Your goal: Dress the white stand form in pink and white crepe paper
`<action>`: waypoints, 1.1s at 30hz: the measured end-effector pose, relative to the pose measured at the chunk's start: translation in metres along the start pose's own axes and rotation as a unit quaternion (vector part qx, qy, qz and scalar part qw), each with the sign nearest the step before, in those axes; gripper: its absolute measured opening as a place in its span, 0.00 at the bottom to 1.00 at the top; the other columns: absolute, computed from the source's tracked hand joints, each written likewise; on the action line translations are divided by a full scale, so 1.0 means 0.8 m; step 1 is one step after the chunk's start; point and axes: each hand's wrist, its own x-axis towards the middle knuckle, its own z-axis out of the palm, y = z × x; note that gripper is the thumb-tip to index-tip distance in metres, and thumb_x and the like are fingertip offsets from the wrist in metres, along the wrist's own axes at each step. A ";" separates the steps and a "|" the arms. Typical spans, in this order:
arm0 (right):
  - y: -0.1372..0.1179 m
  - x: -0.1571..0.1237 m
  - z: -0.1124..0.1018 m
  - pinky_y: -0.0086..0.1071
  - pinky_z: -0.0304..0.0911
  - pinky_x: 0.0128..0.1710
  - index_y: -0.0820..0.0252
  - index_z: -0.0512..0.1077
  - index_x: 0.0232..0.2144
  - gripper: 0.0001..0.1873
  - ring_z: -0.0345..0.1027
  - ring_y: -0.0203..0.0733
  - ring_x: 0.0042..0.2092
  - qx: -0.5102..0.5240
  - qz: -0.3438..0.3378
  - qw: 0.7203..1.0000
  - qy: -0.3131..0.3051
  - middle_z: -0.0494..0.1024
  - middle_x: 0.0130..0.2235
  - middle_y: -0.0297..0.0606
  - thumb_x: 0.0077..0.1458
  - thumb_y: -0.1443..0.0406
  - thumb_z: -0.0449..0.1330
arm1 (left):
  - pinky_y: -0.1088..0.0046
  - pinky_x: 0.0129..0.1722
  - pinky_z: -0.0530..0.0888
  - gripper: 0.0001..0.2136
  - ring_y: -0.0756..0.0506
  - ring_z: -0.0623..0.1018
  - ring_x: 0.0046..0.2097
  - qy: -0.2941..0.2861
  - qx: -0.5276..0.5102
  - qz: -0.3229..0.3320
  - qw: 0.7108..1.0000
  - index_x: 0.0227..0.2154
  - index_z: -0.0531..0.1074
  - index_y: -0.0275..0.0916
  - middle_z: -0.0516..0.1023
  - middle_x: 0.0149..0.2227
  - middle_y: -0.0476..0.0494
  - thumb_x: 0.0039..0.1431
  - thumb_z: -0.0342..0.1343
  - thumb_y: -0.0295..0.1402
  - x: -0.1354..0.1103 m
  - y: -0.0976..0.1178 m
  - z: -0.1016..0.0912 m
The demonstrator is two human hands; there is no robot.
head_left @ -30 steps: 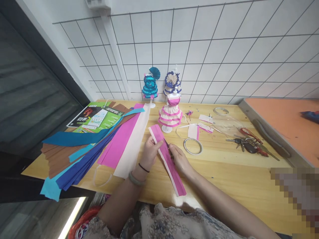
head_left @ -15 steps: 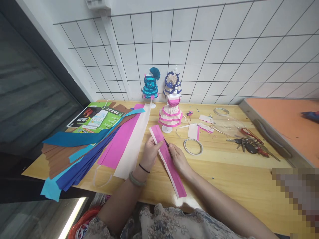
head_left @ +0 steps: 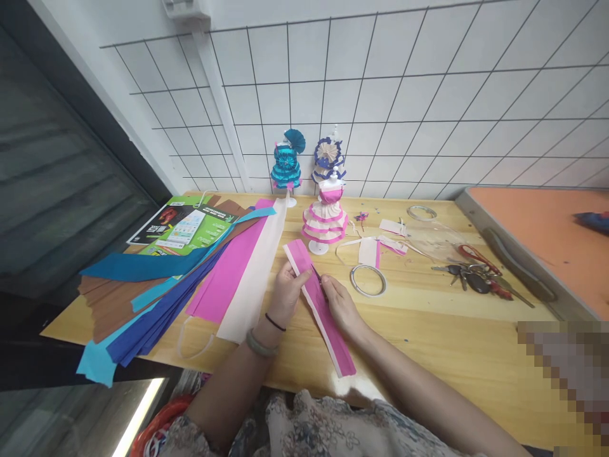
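Observation:
A long pink crepe-paper strip (head_left: 323, 311) with a white border along its left edge slants across the space in front of me. My left hand (head_left: 287, 289) pinches it near the upper end, thumb on top. At the strip's right edge, my right hand (head_left: 339, 301) is closed around a thin dark tool (head_left: 316, 274), mostly hidden by the fingers; its kind cannot be made out. Just beyond stands a small dress form in a pink and white ruffled paper dress (head_left: 325, 219). A ring-shaped tape roll (head_left: 368, 280) lies right of my right hand.
Blue, brown, pink and white crepe sheets (head_left: 228, 279) fan out at left beside a green printed packet (head_left: 195, 228). Teal (head_left: 286, 166) and navy (head_left: 328, 155) dressed forms stand near the tiled wall. Paper scraps (head_left: 369, 251), keys (head_left: 476, 279) and an orange-topped surface (head_left: 547, 235) are at right.
Almost nothing differs. Both hands keep their grip at the same place on the strip, and the view has shifted very slightly.

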 end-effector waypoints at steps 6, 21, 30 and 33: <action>0.005 0.004 0.001 0.33 0.55 0.33 0.58 0.62 0.25 0.19 0.58 0.40 0.31 -0.009 -0.009 1.000 0.006 0.64 0.27 0.33 0.58 0.52 0.44 | 0.75 0.35 0.69 0.13 0.51 0.74 0.33 0.002 -0.003 -0.006 1.000 0.35 0.71 0.37 0.76 0.33 0.48 0.44 0.62 0.29 -0.001 0.000 0.000; 0.006 0.007 0.003 0.32 0.53 0.31 0.57 0.59 0.24 0.18 0.56 0.39 0.29 -0.019 -0.012 0.999 0.027 0.61 0.26 0.32 0.59 0.53 0.45 | 0.76 0.37 0.69 0.13 0.52 0.74 0.33 -0.004 -0.060 -0.022 0.998 0.34 0.72 0.36 0.76 0.32 0.48 0.42 0.64 0.28 -0.001 0.004 0.003; 0.002 -0.001 0.004 0.32 0.52 0.31 0.56 0.58 0.23 0.18 0.54 0.38 0.29 -0.013 -0.011 1.000 -0.003 0.60 0.25 0.31 0.59 0.53 0.44 | 0.73 0.35 0.68 0.12 0.50 0.74 0.31 0.033 -0.030 -0.017 0.999 0.31 0.73 0.35 0.76 0.30 0.47 0.42 0.64 0.32 0.002 0.009 -0.001; 0.002 -0.001 0.005 0.32 0.52 0.31 0.56 0.59 0.23 0.19 0.54 0.38 0.28 -0.002 -0.008 1.000 -0.009 0.60 0.25 0.30 0.58 0.52 0.44 | 0.75 0.34 0.68 0.10 0.52 0.73 0.30 0.037 -0.026 -0.009 0.999 0.30 0.72 0.35 0.75 0.28 0.49 0.42 0.64 0.31 0.003 0.008 -0.002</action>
